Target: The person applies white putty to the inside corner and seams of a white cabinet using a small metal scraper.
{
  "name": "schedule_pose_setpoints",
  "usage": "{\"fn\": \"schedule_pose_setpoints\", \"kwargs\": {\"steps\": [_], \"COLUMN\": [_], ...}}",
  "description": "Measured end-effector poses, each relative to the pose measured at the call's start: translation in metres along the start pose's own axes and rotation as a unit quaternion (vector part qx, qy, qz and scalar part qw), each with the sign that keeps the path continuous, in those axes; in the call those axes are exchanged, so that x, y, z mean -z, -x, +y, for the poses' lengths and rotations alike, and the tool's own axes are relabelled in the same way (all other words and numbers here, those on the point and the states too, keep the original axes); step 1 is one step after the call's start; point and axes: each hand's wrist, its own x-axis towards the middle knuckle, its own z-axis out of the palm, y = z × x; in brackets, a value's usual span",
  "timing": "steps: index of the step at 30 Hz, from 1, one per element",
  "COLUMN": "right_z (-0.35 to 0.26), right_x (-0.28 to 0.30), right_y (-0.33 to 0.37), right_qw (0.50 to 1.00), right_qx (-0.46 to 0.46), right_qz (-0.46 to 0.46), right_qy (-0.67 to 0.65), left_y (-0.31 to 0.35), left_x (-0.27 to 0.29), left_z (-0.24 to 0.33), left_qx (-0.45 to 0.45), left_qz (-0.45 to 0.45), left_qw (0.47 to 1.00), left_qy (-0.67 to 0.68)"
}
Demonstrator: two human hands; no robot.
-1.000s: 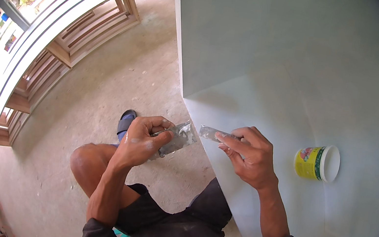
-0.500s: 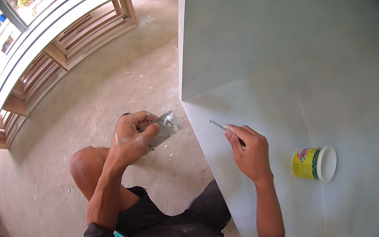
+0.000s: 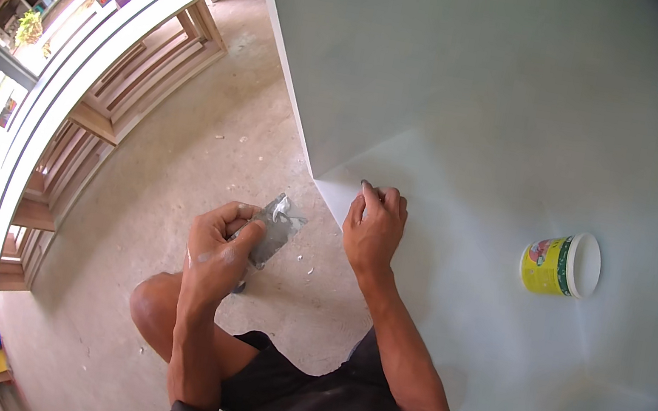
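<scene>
One bare left hand point(image 3: 219, 250), left of centre frame, clamps thumb and fingers on a flat grey metal-looking plate point(image 3: 272, 241) bearing soft white paste point(image 3: 283, 207). At centre, the right hand point(image 3: 375, 232) curls its fingers together over a smooth pale-blue panel point(image 3: 458, 312), their hold hidden. Unspread paste suggests work midway; finished coverage cannot be told.

Grey plate point(image 3: 276, 237) in left grip point(image 3: 218, 252)
</scene>
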Motion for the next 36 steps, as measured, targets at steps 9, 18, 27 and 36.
{"fn": "schedule_pose_setpoints", "kwargs": {"steps": [9,18,27,36], "right_z": [-0.043,-0.055,-0.013,-0.058], "right_x": [-0.033,0.000,-0.003,-0.016], "right_y": [0.004,0.025,-0.018,0.030], "right_qw": [0.985,0.974,0.985,0.977], "right_qx": [-0.113,-0.108,-0.087,-0.053], "right_qz": [-0.123,-0.184,-0.123,-0.107], "right_qy": [-0.038,-0.072,-0.078,-0.177], "left_y": [0.002,0.008,0.010,0.010], "left_x": [0.006,0.009,0.006,0.005], "left_z": [-0.002,0.007,0.007,0.003], "left_qx": [0.001,0.002,-0.004,-0.013], "left_qz": [-0.017,-0.004,-0.013,-0.006], "left_qw": [0.999,0.999,0.999,0.998], "left_qy": [0.032,0.045,0.048,0.061]}}
